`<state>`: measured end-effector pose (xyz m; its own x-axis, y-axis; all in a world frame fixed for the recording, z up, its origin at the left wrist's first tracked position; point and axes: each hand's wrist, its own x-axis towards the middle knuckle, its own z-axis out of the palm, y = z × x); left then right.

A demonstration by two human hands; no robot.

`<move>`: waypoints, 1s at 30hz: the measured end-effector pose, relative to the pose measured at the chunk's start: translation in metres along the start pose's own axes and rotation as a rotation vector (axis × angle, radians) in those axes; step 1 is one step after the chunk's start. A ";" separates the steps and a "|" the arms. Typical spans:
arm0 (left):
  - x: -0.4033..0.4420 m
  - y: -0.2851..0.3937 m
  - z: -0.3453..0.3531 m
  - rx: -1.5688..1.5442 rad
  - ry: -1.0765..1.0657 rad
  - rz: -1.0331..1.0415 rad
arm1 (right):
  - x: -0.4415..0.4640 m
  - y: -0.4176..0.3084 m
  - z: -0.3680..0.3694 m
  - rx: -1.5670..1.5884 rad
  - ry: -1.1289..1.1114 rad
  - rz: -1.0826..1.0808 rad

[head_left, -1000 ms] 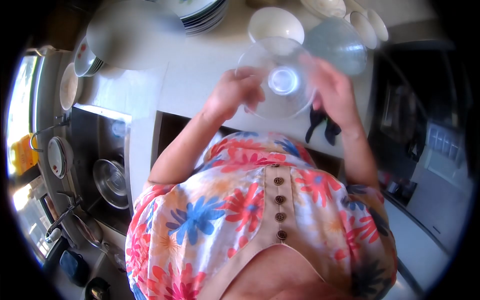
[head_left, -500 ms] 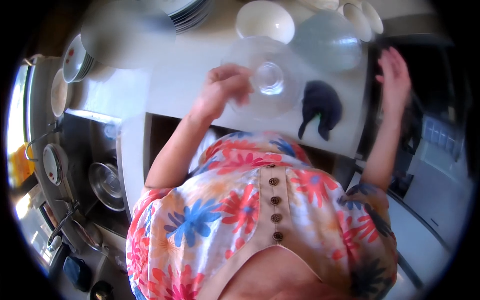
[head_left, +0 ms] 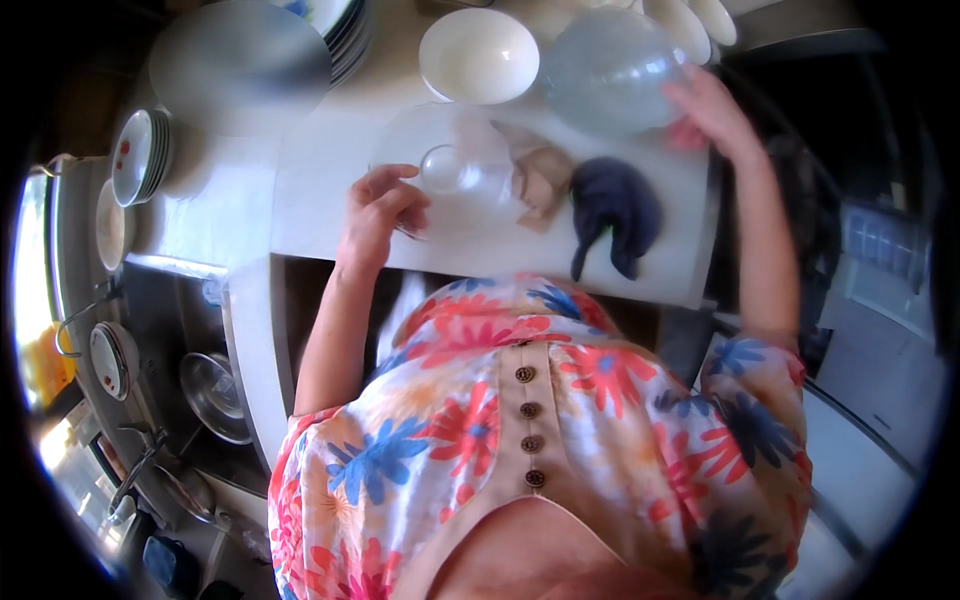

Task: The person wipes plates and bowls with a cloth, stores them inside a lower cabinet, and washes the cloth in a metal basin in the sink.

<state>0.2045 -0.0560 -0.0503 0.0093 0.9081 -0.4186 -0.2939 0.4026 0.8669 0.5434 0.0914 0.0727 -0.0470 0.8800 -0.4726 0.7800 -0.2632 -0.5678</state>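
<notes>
My left hand (head_left: pixel 385 212) is closed on the near left rim of a clear glass bowl (head_left: pixel 455 172), held over the counter. At the upper right, my right hand (head_left: pixel 708 112) is at the right edge of a pale see-through bowl (head_left: pixel 612 72), fingers apart and a little blurred. I cannot tell how firmly it touches. A dark cloth-like item (head_left: pixel 618 208) lies between my hands near the counter's front edge. Beside it is a crumpled tan piece (head_left: pixel 543 178), partly behind the clear glass. A white bowl (head_left: pixel 480 57) stands behind them.
Stacked plates (head_left: pixel 350 40) and a large blurred round lid or dish (head_left: pixel 240 65) are at the back left. Small plates (head_left: pixel 142 158) stand by the sink (head_left: pixel 175 300), which holds a metal bowl (head_left: pixel 216 396). Several white bowls (head_left: pixel 680 25) line the back right.
My right hand has come in from the right to the pale bowl's edge. The clear glass bowl has shifted left with my left hand, and the tan piece now shows.
</notes>
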 end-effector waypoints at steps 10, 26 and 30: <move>-0.007 0.000 -0.013 0.008 0.123 0.006 | -0.007 0.009 -0.008 0.303 0.302 -0.296; -0.001 -0.003 -0.030 -0.011 0.263 0.046 | 0.006 0.048 -0.001 1.363 -0.498 -0.154; -0.002 -0.002 -0.032 0.003 0.297 0.023 | 0.001 0.049 -0.004 1.253 -0.380 -0.169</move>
<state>0.1742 -0.0626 -0.0603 -0.2776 0.8439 -0.4591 -0.2880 0.3828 0.8778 0.5838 0.0808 0.0469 -0.4174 0.8269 -0.3768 -0.3454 -0.5279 -0.7759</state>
